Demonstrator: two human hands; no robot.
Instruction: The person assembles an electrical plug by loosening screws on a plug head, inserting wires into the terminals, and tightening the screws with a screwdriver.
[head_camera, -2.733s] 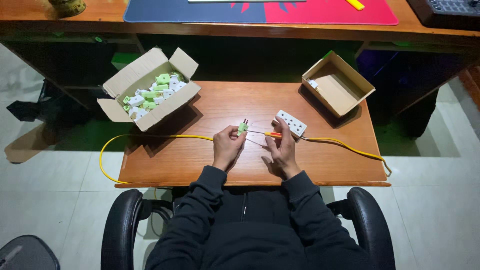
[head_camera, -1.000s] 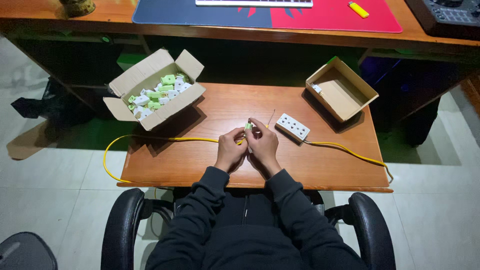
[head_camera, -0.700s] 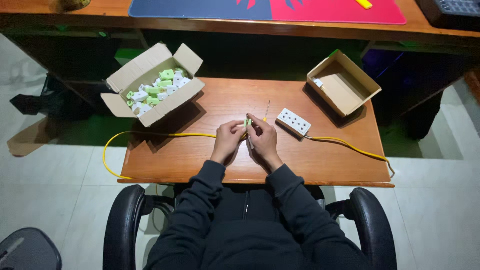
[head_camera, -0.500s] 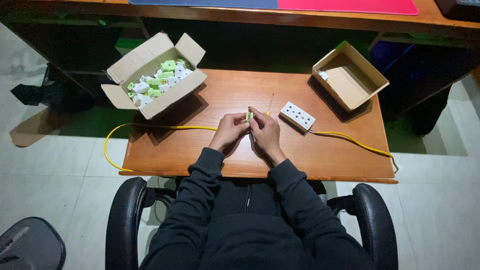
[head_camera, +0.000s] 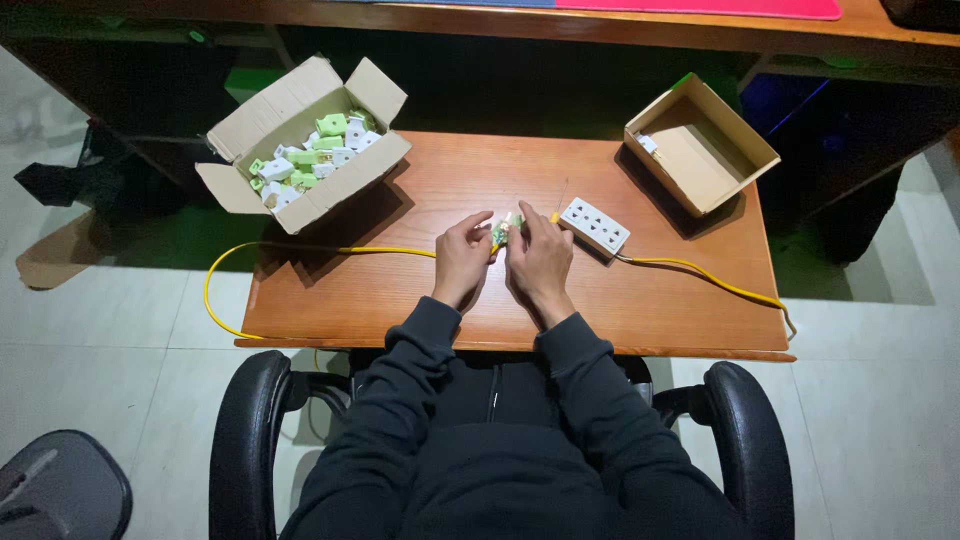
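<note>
a small wooden table (head_camera: 400, 300) is standing on a pale tiled floor, with a black office chair (head_camera: 250, 430) nearest of all. just beyond it, the left hand (head_camera: 462, 262) and right hand (head_camera: 540, 262) are meeting at the table's middle, fingertips pinching together on a small green-and-white plug (head_camera: 503, 231) lying between them, equally close to both. a glossy yellow cable (head_camera: 300, 250) is running leftward from it. just right, a white rectangular socket strip (head_camera: 594, 225) is lying aslant. farther off, a cardboard box of plugs (head_camera: 305, 140) is sitting left, a near-empty cardboard box (head_camera: 700, 145) right.
</note>
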